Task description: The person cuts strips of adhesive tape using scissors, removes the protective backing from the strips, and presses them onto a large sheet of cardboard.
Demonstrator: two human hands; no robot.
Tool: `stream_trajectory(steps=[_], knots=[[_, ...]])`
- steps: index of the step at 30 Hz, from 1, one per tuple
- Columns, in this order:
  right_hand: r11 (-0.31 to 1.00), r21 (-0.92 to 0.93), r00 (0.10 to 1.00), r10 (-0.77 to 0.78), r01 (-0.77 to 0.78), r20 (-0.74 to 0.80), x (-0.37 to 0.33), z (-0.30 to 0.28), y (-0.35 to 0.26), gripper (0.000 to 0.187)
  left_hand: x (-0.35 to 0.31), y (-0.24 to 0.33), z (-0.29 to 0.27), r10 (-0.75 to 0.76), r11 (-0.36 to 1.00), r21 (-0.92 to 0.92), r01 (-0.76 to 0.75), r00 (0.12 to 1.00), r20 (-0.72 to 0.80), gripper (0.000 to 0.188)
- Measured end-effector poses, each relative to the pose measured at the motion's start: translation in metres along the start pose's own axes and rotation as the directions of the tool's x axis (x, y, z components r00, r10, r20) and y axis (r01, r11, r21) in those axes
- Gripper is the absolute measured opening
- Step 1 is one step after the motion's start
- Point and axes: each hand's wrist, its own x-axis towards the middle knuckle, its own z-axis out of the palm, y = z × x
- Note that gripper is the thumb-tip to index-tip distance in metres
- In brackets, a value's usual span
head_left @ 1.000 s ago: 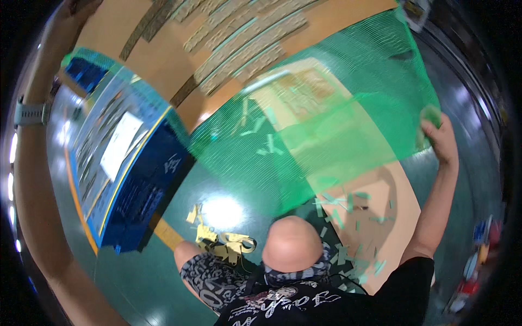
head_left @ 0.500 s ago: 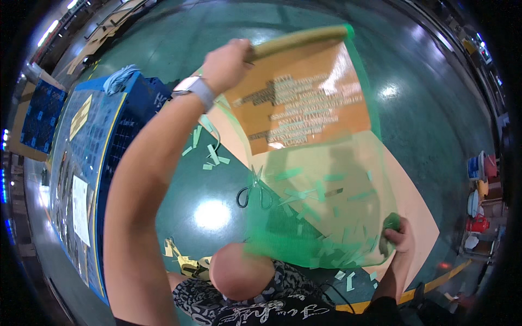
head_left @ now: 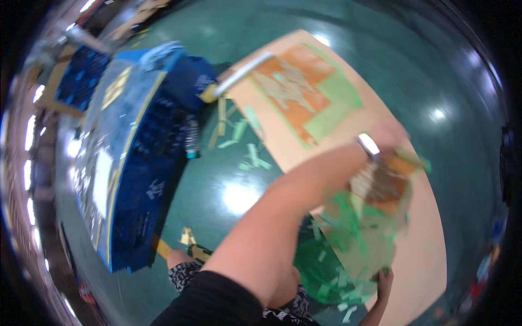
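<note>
A green mesh bag (head_left: 375, 228) with an orange printed panel hangs bunched and motion-blurred between my hands. My left hand (head_left: 392, 138), smeared by motion, reaches across to the right with a watch on its wrist and grips the bag's upper edge by the panel. Lower down, my right hand (head_left: 385, 278) is closed on the bag's lower edge. Another mesh bag (head_left: 337, 103), green with an orange panel, lies flat on the far part of a tan board (head_left: 413, 255). Through the mesh, the floor and board beneath show only partly.
Pale green strips (head_left: 253, 157) lie scattered on the floor. A blue crate stack (head_left: 157, 163) with a clear top stands at the left, a blue cloth (head_left: 161, 56) on it. A bottle (head_left: 191, 138) stands beside it. A white roll (head_left: 244, 74) lies at the board's far left edge.
My left hand has swung right and nearer, bringing the bag's upper edge toward my right hand, so the bag is bunched. The view has turned left, and the flat bag beyond now shows.
</note>
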Motion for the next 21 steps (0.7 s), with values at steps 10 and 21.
stream_trajectory(steps=[10,21], knots=[[0.699,-0.428,0.818,-0.523,0.573,0.241,0.103,0.066,-0.131,0.02,-0.216,-0.152,-0.325,-0.636,0.771,0.37,0.518,0.617,0.463,0.034],[0.189,-0.011,0.102,-0.479,0.982,0.872,-0.079,0.487,-0.486,0.019,-0.515,-0.016,-0.65,-0.927,0.043,0.588,0.808,0.251,-0.278,0.021]])
